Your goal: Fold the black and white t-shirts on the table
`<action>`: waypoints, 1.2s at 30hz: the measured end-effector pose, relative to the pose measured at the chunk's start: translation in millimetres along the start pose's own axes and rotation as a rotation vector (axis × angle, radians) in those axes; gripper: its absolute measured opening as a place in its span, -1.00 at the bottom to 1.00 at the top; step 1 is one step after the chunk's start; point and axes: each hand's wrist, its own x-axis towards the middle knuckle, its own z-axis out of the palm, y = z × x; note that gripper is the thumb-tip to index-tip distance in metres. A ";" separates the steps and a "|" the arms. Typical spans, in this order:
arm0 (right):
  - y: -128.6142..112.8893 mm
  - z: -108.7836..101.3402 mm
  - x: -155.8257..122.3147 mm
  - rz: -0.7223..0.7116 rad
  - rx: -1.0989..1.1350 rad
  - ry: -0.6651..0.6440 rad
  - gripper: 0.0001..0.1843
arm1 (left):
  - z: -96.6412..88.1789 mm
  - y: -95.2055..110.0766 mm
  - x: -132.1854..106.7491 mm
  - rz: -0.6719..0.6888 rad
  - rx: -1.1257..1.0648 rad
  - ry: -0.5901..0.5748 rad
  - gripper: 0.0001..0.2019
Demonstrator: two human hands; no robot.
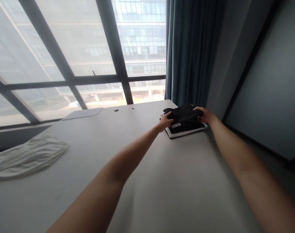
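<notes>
A black garment [182, 113], loosely folded and with a small yellow mark, lies on a stack at the far right of the table. Beneath it shows a black folded cloth [186, 126] with white lettering, and under that a white layer [182, 133] with a dark lower edge. My left hand [164, 122] grips the garment's left side between thumb and fingers. On the opposite side, my right hand [206, 115] has its fingers closed on the garment's right edge. Both arms reach far forward, and some fingertips are hidden in the dark fabric.
The white table [108, 145] stretches wide in front of me. A crumpled white cloth [28, 155] lies at the left, and a flat pale sheet [82, 113] near the window. Behind the stack hang blue curtains [191, 48]; the table's right edge runs close by.
</notes>
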 end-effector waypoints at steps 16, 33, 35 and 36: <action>11.8 -15.0 5.4 -0.032 -0.855 0.428 -0.69 | -7.6 4.1 25.0 -0.046 0.482 0.160 -0.46; 60.9 59.0 -47.7 -0.130 -1.326 0.384 -0.38 | 0.7 -8.8 26.1 0.106 0.934 -0.118 -0.40; 58.9 65.9 -58.8 -0.151 -1.281 0.532 -0.42 | -8.8 -6.0 15.3 0.164 0.924 -0.091 -0.39; 58.6 71.9 -63.5 -0.190 -1.259 0.600 -0.44 | -15.5 -5.3 8.0 0.193 0.925 -0.077 -0.39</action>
